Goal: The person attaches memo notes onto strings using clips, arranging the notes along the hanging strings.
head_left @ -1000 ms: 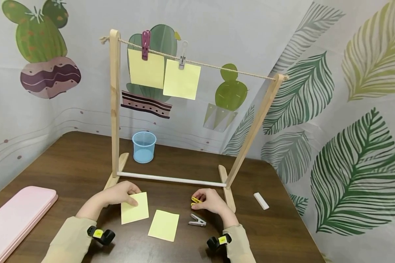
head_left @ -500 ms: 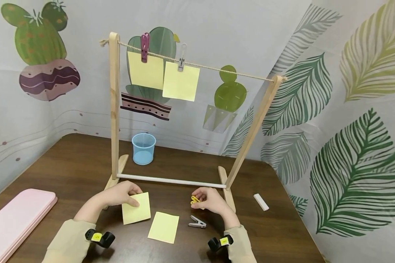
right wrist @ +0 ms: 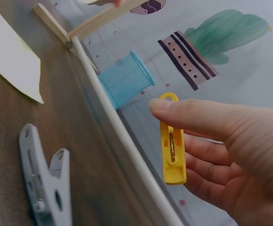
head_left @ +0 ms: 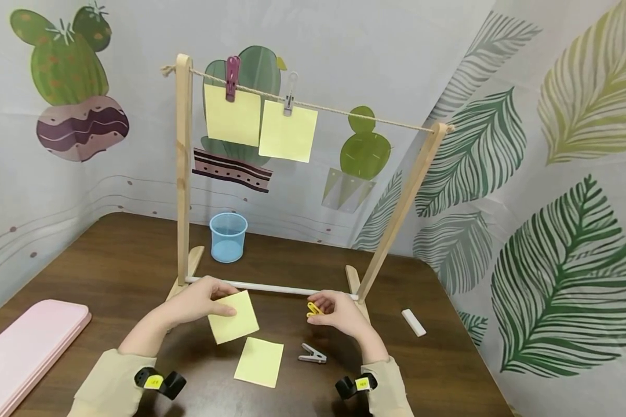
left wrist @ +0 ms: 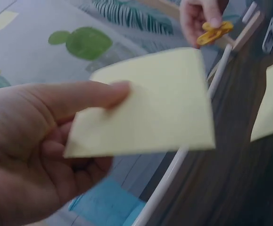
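Observation:
My left hand pinches a yellow sticky note between thumb and fingers, held up over the table. In my right hand is a yellow clothespin, gripped by thumb and fingertips. A second sticky note lies flat on the table between the hands, and a grey clothespin lies to its right. Above, two more notes hang on a rope: one note under a purple clothespin, the other note under a clear-and-grey clothespin.
A wooden frame with a white crossbar carries the rope. Behind the bar stands a light blue mesh basket. A pink case lies at the left, a small white block at the right. A patterned curtain backs the table.
My left hand has lifted its sticky note and moved it right and away from me, tilting it. The right hand has risen slightly with the yellow clothespin.

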A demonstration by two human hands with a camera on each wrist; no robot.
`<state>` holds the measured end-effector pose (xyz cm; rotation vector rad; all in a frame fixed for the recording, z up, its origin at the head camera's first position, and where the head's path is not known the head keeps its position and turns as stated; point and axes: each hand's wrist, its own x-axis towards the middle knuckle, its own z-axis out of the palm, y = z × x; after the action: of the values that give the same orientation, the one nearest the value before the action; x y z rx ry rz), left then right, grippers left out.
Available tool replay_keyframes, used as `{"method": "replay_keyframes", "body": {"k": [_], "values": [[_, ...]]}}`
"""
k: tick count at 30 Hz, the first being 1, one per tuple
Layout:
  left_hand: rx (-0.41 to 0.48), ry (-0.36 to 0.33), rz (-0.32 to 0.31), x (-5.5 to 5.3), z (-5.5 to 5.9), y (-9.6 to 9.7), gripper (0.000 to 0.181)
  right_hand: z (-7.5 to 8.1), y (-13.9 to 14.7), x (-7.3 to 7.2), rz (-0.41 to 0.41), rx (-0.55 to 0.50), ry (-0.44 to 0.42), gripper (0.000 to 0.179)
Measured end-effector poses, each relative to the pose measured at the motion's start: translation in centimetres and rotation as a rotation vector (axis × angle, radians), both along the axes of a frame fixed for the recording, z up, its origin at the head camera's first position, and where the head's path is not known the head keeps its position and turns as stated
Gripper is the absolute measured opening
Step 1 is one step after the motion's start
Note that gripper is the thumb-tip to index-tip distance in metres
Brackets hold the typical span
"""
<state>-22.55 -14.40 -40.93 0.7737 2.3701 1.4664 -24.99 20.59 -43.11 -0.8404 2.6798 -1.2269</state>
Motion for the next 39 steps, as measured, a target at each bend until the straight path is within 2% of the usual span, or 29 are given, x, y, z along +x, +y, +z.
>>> {"method": "replay_keyframes", "body": {"k": [5,8,12,15,19,22,27,31,34,39], "values": [[0.129,0.008,0.052,0.0,0.7,1.3,0.035,1.6,0.1,0.1,-0.009,-0.017,0.038,0.041],[0.191,0.009,0.082,-0.4,0.6,2.0,0.035,2.5,0.1,0.0,-0.020,-0.022,0.041,0.040],[0.270,-0.011,0.091,-1.2,0.7,2.9,0.034,3.6,0.1,0.0,-0.021,-0.036,0.061,0.040],[0.315,-0.004,0.117,-1.7,1.1,3.8,0.031,4.6,0.0,-0.1,-0.023,-0.044,0.124,0.043],[0.375,0.036,0.181,-2.4,2.2,5.0,0.029,6.2,0.1,-0.5,-0.052,-0.052,0.229,0.043],[0.403,0.059,0.229,-3.0,3.0,5.8,0.029,7.5,0.2,-0.9,-0.080,-0.057,0.261,0.041],[0.389,0.079,0.318,-4.3,3.8,6.9,0.029,10.1,0.4,-1.7,-0.097,0.008,0.311,0.038],[0.324,0.111,0.365,-4.9,4.9,7.9,0.029,12.3,0.6,-2.5,-0.077,0.035,0.366,0.037],[0.279,0.152,0.345,-5.0,6.2,8.8,0.028,14.0,0.8,-2.9,-0.077,0.011,0.375,0.036],[0.243,0.241,0.299,-5.1,8.8,10.3,0.022,17.2,0.9,-3.2,-0.088,-0.068,0.342,0.035]]}}
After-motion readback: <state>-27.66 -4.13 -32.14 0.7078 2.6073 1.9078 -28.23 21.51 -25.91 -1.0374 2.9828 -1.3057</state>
